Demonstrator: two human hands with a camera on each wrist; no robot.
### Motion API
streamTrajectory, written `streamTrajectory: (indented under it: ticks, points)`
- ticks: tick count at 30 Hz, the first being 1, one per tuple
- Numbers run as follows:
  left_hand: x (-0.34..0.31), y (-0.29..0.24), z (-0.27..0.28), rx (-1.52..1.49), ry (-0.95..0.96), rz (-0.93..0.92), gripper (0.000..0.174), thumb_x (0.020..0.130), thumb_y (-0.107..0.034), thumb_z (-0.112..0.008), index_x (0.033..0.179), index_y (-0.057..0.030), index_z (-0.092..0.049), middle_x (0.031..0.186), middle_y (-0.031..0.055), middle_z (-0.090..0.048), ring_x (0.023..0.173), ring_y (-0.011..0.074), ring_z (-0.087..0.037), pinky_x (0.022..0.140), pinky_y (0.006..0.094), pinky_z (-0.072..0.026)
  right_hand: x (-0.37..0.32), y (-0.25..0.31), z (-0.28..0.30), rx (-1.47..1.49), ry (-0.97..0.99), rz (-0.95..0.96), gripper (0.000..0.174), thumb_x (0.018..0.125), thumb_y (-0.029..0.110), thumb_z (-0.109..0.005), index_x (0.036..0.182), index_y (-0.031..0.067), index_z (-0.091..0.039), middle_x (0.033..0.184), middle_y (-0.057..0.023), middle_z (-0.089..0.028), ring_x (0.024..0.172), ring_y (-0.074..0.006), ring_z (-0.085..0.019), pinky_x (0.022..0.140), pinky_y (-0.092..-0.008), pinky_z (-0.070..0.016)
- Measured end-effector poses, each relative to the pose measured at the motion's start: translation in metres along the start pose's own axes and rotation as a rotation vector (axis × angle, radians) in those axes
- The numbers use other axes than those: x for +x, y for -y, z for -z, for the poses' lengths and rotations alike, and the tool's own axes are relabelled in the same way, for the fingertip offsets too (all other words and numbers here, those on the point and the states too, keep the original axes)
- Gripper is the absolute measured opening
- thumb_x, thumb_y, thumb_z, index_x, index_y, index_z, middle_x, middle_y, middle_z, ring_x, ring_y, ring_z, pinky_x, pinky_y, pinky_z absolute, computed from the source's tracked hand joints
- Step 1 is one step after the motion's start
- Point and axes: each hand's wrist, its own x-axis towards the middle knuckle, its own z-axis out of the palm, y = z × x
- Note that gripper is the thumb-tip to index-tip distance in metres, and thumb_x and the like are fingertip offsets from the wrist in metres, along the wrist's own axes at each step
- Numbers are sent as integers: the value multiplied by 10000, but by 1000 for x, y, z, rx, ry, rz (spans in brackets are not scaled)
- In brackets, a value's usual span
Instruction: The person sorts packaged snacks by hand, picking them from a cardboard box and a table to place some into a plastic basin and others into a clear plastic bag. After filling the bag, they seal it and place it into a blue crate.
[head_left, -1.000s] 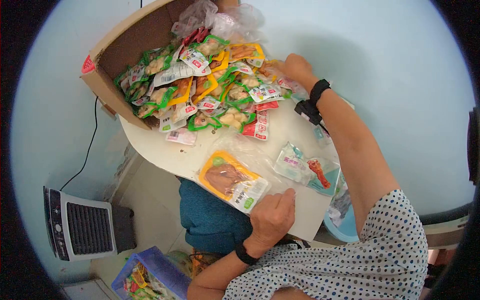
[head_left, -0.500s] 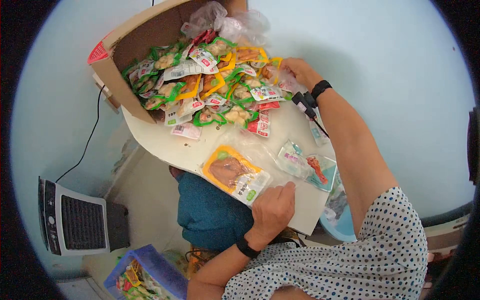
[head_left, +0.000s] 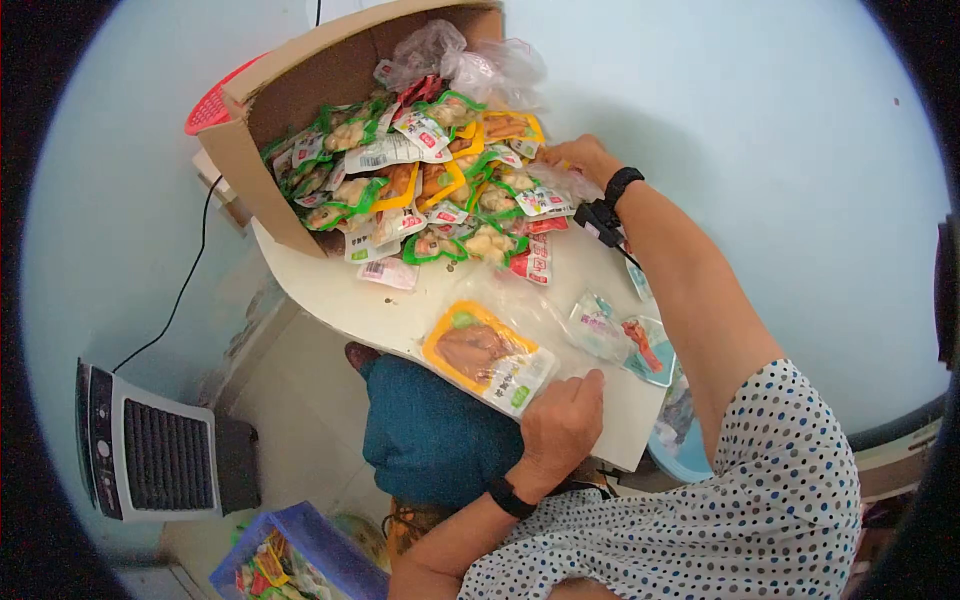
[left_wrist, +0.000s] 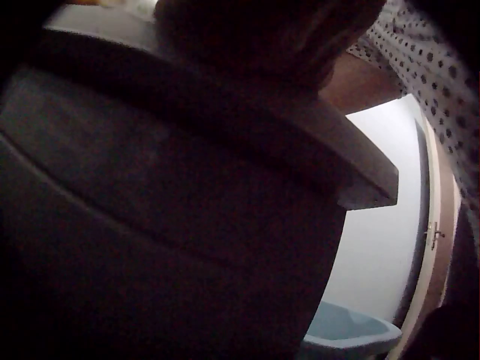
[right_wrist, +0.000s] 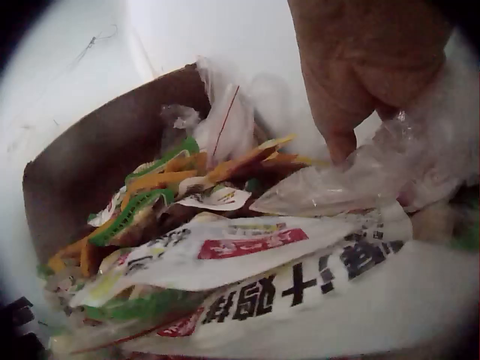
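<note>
My left hand point(head_left: 562, 425) curls at the table's front edge, gripping the edge of a clear plastic bag point(head_left: 515, 300) beside a yellow-rimmed food pack point(head_left: 475, 352). The pack shows brown meat and a white label. In the left wrist view the hand is dark and its fingertips are hidden. At the right side of the heap of food packs point(head_left: 440, 180), my right hand point(head_left: 583, 158) reaches down with bent fingers and holds crumpled clear plastic point(right_wrist: 330, 184). A white pack with black and red print point(right_wrist: 247, 262) lies just below it.
A cardboard box point(head_left: 275, 190) lies open around the heap on the white table point(head_left: 360, 300). A teal-and-white pack point(head_left: 645, 350) lies near the right edge. Below are a blue basin point(head_left: 690, 455), a blue crate of packs point(head_left: 320, 540) and an air cooler point(head_left: 165, 450).
The right hand has shifted left over the heap's right side, its fingers stretching toward the yellow packs. My left hand stays by the yellow-rimmed pack. The head view has shifted slightly.
</note>
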Motion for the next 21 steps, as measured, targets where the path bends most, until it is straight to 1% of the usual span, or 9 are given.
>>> streamTrajectory:
  ticks: [2,3,5,8,11,14,17,20,21]
  points:
    - [2,1,0,-33,-21,10,147,796,-86,-655,942,-77,-636,621,76,-527,570,265,-560,503,397,-444,8,-9,-5,-19,47,47,401,664,414,-833,756,48,-699,803,-61,-697,705,-175,-642,612,-320,-521]
    - [1,1,1,-49,-23,19,146,796,-87,-655,940,-77,-636,619,74,-524,568,263,-558,501,397,-443,1,-4,-8,-96,19,-28,394,679,417,-825,791,58,-706,817,-63,-698,714,-178,-642,626,-315,-522]
    - [1,3,1,-62,-36,12,137,802,-92,-649,938,-77,-636,612,70,-512,560,260,-552,495,398,-438,-24,25,-7,-260,-41,-161,385,709,422,-809,860,79,-719,843,-68,-702,732,-185,-641,653,-304,-523]
    - [-1,8,-4,-8,-31,-27,110,812,-96,-640,921,-80,-631,602,65,-495,548,256,-542,487,397,-430,16,-12,-1,-430,-16,115,269,813,326,-745,932,88,-707,881,-78,-707,768,-196,-648,672,-311,-525]
    - [-3,10,-7,16,-29,-39,77,819,-93,-632,896,-88,-623,596,64,-485,539,256,-533,482,397,-423,-39,-25,25,-427,-161,887,154,887,132,-655,993,24,-686,858,-23,-664,724,-105,-551,598,-286,-460]
    - [-4,13,-10,4,-54,-39,50,822,-93,-628,869,-93,-611,594,65,-484,541,260,-532,483,399,-422,-53,-23,26,-141,-93,760,150,883,102,-659,1019,37,-666,851,-10,-625,744,-120,-530,639,-280,-454]
    - [-5,13,-8,19,-47,-54,36,827,-95,-625,855,-92,-602,598,71,-491,554,268,-541,494,403,-428,-50,-5,27,904,60,41,110,844,146,-710,908,72,-661,866,-40,-641,729,-173,-590,663,-324,-483]
    - [-6,14,-11,12,-62,-56,30,833,-102,-621,845,-89,-597,610,80,-508,573,277,-553,513,410,-437,-66,12,33,875,-112,88,148,805,173,-764,827,112,-630,829,18,-586,672,-117,-500,604,-293,-406]
    - [-7,14,-13,3,-69,-55,31,835,-105,-620,841,-88,-595,615,83,-515,580,280,-557,520,413,-441,-81,22,33,892,-143,145,163,794,180,-776,815,124,-624,816,25,-574,667,-105,-477,597,-283,-384]
